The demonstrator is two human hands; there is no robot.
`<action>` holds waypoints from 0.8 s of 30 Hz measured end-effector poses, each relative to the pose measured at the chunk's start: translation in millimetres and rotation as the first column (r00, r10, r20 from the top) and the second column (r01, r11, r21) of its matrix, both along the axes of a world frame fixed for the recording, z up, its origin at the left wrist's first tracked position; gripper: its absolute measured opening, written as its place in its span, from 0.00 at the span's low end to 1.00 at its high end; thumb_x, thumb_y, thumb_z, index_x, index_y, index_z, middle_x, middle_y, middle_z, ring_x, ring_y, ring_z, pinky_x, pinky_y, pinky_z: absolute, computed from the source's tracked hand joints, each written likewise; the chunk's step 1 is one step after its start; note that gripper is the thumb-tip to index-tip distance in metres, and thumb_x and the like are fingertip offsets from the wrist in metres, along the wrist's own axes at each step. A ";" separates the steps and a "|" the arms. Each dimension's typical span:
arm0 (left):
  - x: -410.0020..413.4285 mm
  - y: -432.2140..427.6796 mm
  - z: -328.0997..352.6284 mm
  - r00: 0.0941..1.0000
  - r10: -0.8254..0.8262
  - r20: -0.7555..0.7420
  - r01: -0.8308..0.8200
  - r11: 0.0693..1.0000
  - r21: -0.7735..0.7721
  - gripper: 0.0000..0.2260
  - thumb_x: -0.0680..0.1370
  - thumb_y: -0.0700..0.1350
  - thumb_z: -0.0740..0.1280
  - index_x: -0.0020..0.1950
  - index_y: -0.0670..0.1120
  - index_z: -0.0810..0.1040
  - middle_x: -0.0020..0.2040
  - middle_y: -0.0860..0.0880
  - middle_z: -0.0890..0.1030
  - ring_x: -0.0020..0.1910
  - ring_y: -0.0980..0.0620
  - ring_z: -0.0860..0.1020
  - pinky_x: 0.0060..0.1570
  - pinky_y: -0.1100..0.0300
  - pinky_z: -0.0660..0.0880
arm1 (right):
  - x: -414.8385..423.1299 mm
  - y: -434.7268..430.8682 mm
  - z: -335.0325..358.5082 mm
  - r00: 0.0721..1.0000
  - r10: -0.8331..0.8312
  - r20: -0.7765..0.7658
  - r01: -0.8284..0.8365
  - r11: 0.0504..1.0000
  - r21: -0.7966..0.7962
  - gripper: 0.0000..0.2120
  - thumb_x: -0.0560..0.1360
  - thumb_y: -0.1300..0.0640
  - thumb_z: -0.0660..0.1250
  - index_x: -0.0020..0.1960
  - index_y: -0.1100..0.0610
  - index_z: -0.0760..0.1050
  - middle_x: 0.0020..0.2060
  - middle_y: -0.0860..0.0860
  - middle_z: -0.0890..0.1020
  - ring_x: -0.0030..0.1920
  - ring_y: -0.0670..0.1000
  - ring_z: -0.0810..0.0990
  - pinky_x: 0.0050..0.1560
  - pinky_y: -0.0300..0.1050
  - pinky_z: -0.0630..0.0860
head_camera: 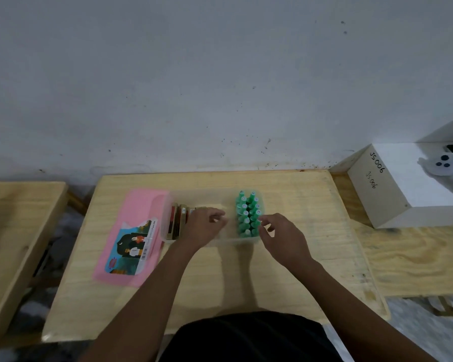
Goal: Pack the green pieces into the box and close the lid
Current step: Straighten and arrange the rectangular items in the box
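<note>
Head view, packing nearly finished. The green pieces (248,215) stand upright in two close rows at the right end of the translucent box (207,198), which sits on the wooden surface (220,278). I see no green piece lying loose on the surface, so I judge the packing step done or all but done. At the left end of the box a few flat red-brown items (178,220) stand on edge. The middle of the box between them and the green rows looks unfilled, though the left hand (203,226) covers part of it.

The pink lid (141,212) lies flat on the surface just beside the left wall of the box, label up and not yet fitted. Closing is the step that remains.

The left hand hovers over the box with fingers curled. I cannot tell whether they hold anything. The right hand (283,236) is at the near right corner of the green rows, thumb and forefinger bent toward the pieces. Whether they pinch one or only touch it, the blur does not let me say.
</note>
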State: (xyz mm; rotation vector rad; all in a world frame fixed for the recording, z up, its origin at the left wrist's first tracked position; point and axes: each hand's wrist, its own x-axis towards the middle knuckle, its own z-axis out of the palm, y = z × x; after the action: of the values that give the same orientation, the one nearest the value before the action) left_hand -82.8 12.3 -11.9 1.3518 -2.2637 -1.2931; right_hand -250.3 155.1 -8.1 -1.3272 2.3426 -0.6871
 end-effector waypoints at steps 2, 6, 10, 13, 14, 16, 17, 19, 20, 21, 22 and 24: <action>22.6 -12.5 3.7 0.984 0.177 -0.030 -0.179 0.973 -0.148 0.14 0.76 0.47 0.69 0.59 0.44 0.81 0.59 0.47 0.82 0.56 0.51 0.79 0.58 0.61 0.72 | 13.0 -13.4 6.2 0.996 0.081 -0.025 -0.081 0.997 -0.001 0.12 0.78 0.50 0.64 0.60 0.47 0.78 0.51 0.44 0.80 0.49 0.45 0.79 0.44 0.41 0.75; 70.3 -28.2 0.4 0.887 0.459 0.059 -0.439 0.874 -0.208 0.17 0.77 0.46 0.68 0.64 0.42 0.77 0.63 0.41 0.78 0.62 0.43 0.75 0.62 0.53 0.70 | 43.3 -44.3 10.2 0.970 0.242 -0.007 -0.242 0.970 -0.002 0.11 0.78 0.50 0.64 0.58 0.47 0.79 0.50 0.43 0.81 0.46 0.44 0.79 0.43 0.39 0.72; 98.2 -33.0 -9.5 0.897 0.400 0.190 -0.398 0.916 -0.046 0.15 0.77 0.48 0.65 0.51 0.38 0.83 0.50 0.39 0.84 0.53 0.43 0.80 0.53 0.55 0.74 | 66.4 -79.7 0.8 0.931 0.340 0.133 -0.357 0.924 0.139 0.11 0.77 0.49 0.63 0.55 0.47 0.81 0.51 0.44 0.83 0.47 0.47 0.80 0.49 0.45 0.78; 102.0 -32.4 -6.1 0.905 0.400 0.142 -0.407 0.913 0.020 0.16 0.78 0.47 0.64 0.41 0.35 0.82 0.39 0.37 0.83 0.42 0.40 0.82 0.44 0.51 0.78 | 80.6 -109.7 -12.8 0.906 0.333 0.259 -0.399 0.877 0.269 0.12 0.77 0.50 0.63 0.56 0.50 0.81 0.52 0.47 0.83 0.52 0.49 0.81 0.51 0.44 0.76; 102.7 -33.7 -6.8 0.906 0.399 0.142 -0.406 0.913 0.028 0.15 0.78 0.45 0.64 0.42 0.35 0.82 0.40 0.37 0.83 0.42 0.40 0.82 0.46 0.49 0.79 | 85.8 -117.7 -17.2 0.902 0.343 0.261 -0.413 0.861 0.298 0.11 0.77 0.50 0.64 0.55 0.50 0.82 0.50 0.47 0.83 0.52 0.50 0.81 0.49 0.43 0.75; 104.8 -36.8 -8.0 0.904 0.403 0.145 -0.414 0.908 0.060 0.13 0.78 0.44 0.65 0.43 0.36 0.83 0.40 0.38 0.83 0.43 0.41 0.82 0.48 0.47 0.80 | 96.1 -133.2 -25.8 0.904 0.345 0.252 -0.414 0.855 0.314 0.10 0.76 0.49 0.64 0.52 0.49 0.82 0.48 0.47 0.83 0.51 0.51 0.81 0.48 0.43 0.74; 104.5 -36.5 -8.0 0.904 0.404 0.137 -0.417 0.905 0.082 0.13 0.78 0.44 0.65 0.42 0.36 0.83 0.40 0.38 0.83 0.43 0.41 0.82 0.49 0.46 0.80 | 100.0 -137.5 -29.5 0.911 0.326 0.252 -0.395 0.865 0.309 0.10 0.75 0.49 0.64 0.51 0.49 0.83 0.48 0.47 0.84 0.51 0.51 0.81 0.50 0.44 0.76; 105.7 -37.8 -7.8 0.899 0.420 0.122 -0.434 0.892 0.125 0.11 0.78 0.44 0.66 0.43 0.38 0.83 0.39 0.40 0.83 0.43 0.42 0.82 0.50 0.47 0.80 | 109.6 -146.5 -34.1 0.924 0.303 0.234 -0.366 0.877 0.312 0.11 0.75 0.49 0.65 0.49 0.52 0.83 0.48 0.49 0.85 0.51 0.52 0.81 0.52 0.47 0.78; 106.9 -38.1 -7.5 0.897 0.428 0.105 -0.440 0.886 0.146 0.10 0.77 0.43 0.66 0.45 0.38 0.84 0.40 0.41 0.84 0.44 0.43 0.83 0.50 0.47 0.80 | 114.4 -149.6 -35.1 0.934 0.289 0.210 -0.345 0.882 0.320 0.12 0.76 0.48 0.65 0.47 0.53 0.84 0.47 0.50 0.85 0.50 0.52 0.82 0.50 0.47 0.79; 107.9 -38.5 -7.3 0.896 0.434 0.091 -0.444 0.880 0.168 0.09 0.77 0.43 0.67 0.47 0.39 0.84 0.41 0.42 0.84 0.44 0.43 0.83 0.51 0.47 0.80 | 118.1 -152.3 -36.7 0.947 0.263 0.186 -0.312 0.892 0.328 0.13 0.76 0.47 0.65 0.45 0.54 0.84 0.44 0.50 0.84 0.48 0.52 0.81 0.47 0.45 0.78; 109.4 -39.6 -7.2 0.895 0.437 0.086 -0.446 0.875 0.187 0.08 0.77 0.43 0.67 0.47 0.40 0.84 0.41 0.42 0.84 0.44 0.43 0.83 0.51 0.46 0.80 | 122.2 -155.6 -37.2 0.959 0.222 0.178 -0.271 0.902 0.336 0.13 0.75 0.46 0.66 0.44 0.54 0.83 0.42 0.50 0.84 0.46 0.52 0.81 0.44 0.44 0.76; 110.8 -40.0 -4.3 0.894 0.441 0.079 -0.447 0.865 0.229 0.09 0.77 0.44 0.67 0.45 0.41 0.84 0.40 0.41 0.84 0.45 0.41 0.83 0.50 0.44 0.80 | 127.1 -159.8 -38.9 0.973 0.149 0.176 -0.203 0.916 0.347 0.13 0.74 0.45 0.68 0.43 0.54 0.82 0.39 0.50 0.83 0.43 0.51 0.81 0.38 0.42 0.73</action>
State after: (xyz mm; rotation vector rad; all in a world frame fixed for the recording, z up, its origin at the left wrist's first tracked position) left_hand 27.9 -27.8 -16.2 1.8430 -1.6893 -1.4118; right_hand -123.2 -4.7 -47.0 -1.2521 2.0727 -0.2665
